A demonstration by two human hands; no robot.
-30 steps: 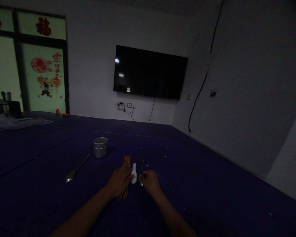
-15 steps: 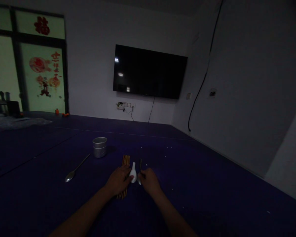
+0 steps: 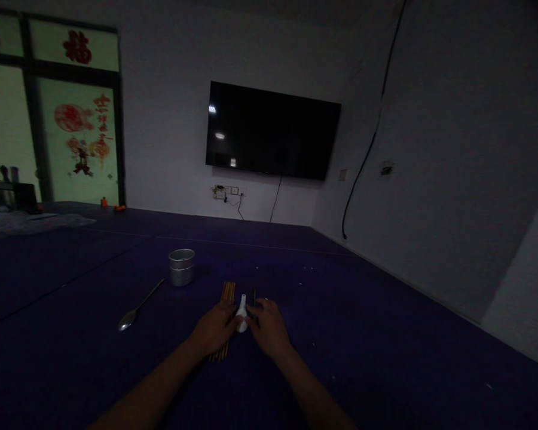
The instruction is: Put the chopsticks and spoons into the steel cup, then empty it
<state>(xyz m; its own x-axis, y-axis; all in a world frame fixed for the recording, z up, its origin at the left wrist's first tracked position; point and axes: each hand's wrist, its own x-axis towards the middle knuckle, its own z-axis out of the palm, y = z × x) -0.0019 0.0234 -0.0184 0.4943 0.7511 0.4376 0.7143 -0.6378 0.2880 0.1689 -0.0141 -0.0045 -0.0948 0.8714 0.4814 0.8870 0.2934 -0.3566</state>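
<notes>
A bundle of wooden chopsticks [image 3: 222, 349] lies lengthwise on the purple table. My left hand [image 3: 213, 328] is bent over the bundle's middle, its thumb reaching to a white soup spoon [image 3: 242, 307]. Just right of that spoon, my right hand [image 3: 269, 328] is closed over a metal spoon [image 3: 253, 294]; only its dark handle end shows, and the bowl is hidden. The right thumb also reaches the white spoon's bowl, close to the left thumb. Farther left rest a longer metal spoon [image 3: 137, 310] and an upright silver metal cup [image 3: 182, 269].
Small white bits are scattered on the purple table [image 3: 385, 358]. At its far left lie clear plastic sheeting [image 3: 36, 222] and small orange objects [image 3: 112, 206]. A television [image 3: 273, 131] hangs on the wall, and a black cable [image 3: 363, 161] runs down to the right.
My right hand has moved slightly left over the metal spoon, bringing it closer to the white spoon and covering its bowl. The near ends of the chopsticks have shifted slightly left.
</notes>
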